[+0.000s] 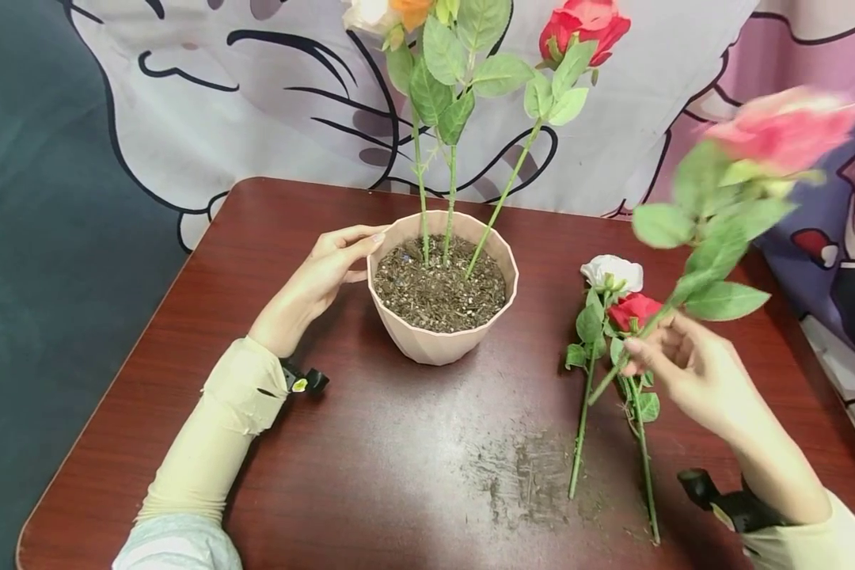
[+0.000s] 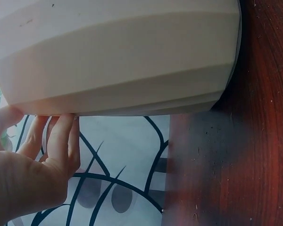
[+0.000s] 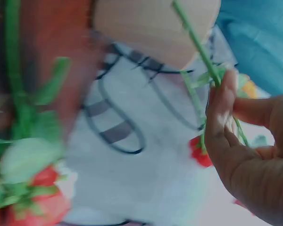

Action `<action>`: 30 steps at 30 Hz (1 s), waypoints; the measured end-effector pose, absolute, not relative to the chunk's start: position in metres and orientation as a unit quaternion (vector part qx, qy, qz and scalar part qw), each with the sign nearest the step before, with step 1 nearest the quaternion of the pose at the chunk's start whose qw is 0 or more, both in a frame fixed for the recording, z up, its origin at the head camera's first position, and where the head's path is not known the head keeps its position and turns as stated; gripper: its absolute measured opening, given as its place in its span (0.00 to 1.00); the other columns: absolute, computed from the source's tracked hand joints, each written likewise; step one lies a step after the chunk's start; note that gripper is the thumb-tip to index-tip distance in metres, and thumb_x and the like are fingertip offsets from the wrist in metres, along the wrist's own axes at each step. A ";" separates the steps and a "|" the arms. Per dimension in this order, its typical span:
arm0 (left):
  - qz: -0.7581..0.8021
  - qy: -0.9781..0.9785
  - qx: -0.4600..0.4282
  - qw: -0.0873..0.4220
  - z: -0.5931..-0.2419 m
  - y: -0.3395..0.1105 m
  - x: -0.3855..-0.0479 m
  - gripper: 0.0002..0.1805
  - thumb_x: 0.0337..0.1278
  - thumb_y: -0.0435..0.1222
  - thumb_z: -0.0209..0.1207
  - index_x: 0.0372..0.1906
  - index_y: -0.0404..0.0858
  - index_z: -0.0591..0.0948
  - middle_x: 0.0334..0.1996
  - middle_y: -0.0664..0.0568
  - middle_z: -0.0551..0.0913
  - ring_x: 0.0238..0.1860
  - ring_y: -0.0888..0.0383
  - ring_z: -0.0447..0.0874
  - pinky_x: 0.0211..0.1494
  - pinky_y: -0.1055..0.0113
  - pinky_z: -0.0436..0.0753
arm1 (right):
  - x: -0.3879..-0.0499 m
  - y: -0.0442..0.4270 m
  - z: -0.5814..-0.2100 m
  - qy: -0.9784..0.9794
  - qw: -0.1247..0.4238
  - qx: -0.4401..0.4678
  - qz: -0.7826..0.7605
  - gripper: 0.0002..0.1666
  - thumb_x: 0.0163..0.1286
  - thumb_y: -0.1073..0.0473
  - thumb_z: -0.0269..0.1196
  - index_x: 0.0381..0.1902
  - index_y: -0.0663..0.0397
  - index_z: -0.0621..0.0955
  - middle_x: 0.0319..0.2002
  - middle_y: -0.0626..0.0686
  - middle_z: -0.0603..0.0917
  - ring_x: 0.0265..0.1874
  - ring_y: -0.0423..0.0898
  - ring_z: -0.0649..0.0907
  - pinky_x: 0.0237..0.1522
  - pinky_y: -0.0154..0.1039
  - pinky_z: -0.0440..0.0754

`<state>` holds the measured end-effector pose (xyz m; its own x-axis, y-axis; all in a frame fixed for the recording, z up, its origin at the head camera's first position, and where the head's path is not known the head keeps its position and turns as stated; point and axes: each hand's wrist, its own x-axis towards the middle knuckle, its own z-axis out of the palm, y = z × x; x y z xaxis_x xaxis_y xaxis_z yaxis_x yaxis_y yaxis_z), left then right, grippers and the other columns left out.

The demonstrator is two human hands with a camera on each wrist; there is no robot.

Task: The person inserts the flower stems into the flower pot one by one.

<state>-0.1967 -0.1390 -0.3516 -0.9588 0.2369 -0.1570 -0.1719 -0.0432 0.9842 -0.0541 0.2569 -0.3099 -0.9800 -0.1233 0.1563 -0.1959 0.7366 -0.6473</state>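
Observation:
A pale pink faceted flowerpot [image 1: 435,344] filled with dark soil stands on the table. Three artificial flower stems rise from the soil, among them a red rose [image 1: 587,32] leaning right. My left hand [image 1: 324,273] holds the pot's left rim, its thumb at the edge; the left wrist view shows the fingers [image 2: 61,141] against the outer wall. To the right, my right hand [image 1: 691,368] pinches the green stem of a pink rose [image 1: 784,131], held tilted with its blurred bloom up and right. The right wrist view shows the stem [image 3: 198,44] between thumb and fingers.
A white rose [image 1: 613,273] and another red rose [image 1: 634,311] lie on the table below my right hand, stems toward me. Soil smears [image 1: 523,475] mark the table's front. A printed cloth [image 1: 292,119] hangs behind the table [image 1: 292,491].

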 end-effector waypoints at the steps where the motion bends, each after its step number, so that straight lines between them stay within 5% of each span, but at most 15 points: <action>1: 0.722 0.677 0.023 0.141 -0.352 -0.139 -0.196 0.19 0.62 0.41 0.56 0.56 0.40 0.78 0.51 0.52 0.77 0.50 0.59 0.74 0.48 0.61 0.77 | -0.058 0.252 -0.304 -0.926 0.073 0.089 0.360 0.05 0.64 0.64 0.62 0.34 0.53 0.75 0.19 0.38 0.82 0.13 0.33 0.75 0.13 0.30 0.65; 6: 0.722 0.676 0.025 0.144 -0.352 -0.141 -0.195 0.20 0.62 0.41 0.56 0.57 0.40 0.77 0.51 0.53 0.76 0.51 0.58 0.72 0.52 0.58 0.76 | -0.080 0.226 -0.282 -0.859 0.166 0.159 0.458 0.11 0.61 0.74 0.60 0.38 0.56 0.75 0.21 0.40 0.81 0.17 0.32 0.79 0.12 0.27 0.67; 12: 0.721 0.675 0.029 0.154 -0.349 -0.139 -0.193 0.21 0.62 0.41 0.57 0.58 0.40 0.76 0.53 0.52 0.75 0.53 0.58 0.72 0.51 0.59 0.76 | -0.111 0.189 -0.273 -0.734 0.182 0.245 0.606 0.08 0.60 0.77 0.58 0.36 0.64 0.77 0.25 0.52 0.83 0.20 0.39 0.82 0.16 0.26 0.70; 19: 0.724 0.672 0.027 0.152 -0.351 -0.137 -0.196 0.20 0.62 0.41 0.56 0.57 0.39 0.77 0.53 0.51 0.76 0.52 0.59 0.72 0.51 0.60 0.76 | -0.152 0.147 -0.280 -0.760 0.207 0.351 0.507 0.08 0.58 0.81 0.57 0.37 0.77 0.72 0.27 0.52 0.80 0.24 0.38 0.81 0.26 0.30 0.80; 23: 0.726 0.671 0.024 0.149 -0.351 -0.137 -0.195 0.19 0.62 0.40 0.56 0.57 0.40 0.77 0.50 0.52 0.76 0.51 0.58 0.72 0.53 0.57 0.75 | -0.166 0.128 -0.290 -0.754 0.192 0.418 0.469 0.11 0.57 0.81 0.58 0.39 0.75 0.73 0.28 0.60 0.79 0.23 0.43 0.81 0.24 0.30 0.79; 30: 0.731 0.666 0.026 0.147 -0.349 -0.138 -0.194 0.19 0.63 0.40 0.56 0.57 0.40 0.77 0.49 0.52 0.76 0.51 0.58 0.71 0.55 0.55 0.74 | -0.172 0.107 -0.306 -0.789 0.223 0.438 0.369 0.05 0.60 0.72 0.61 0.35 0.67 0.77 0.22 0.55 0.82 0.21 0.43 0.82 0.26 0.27 0.77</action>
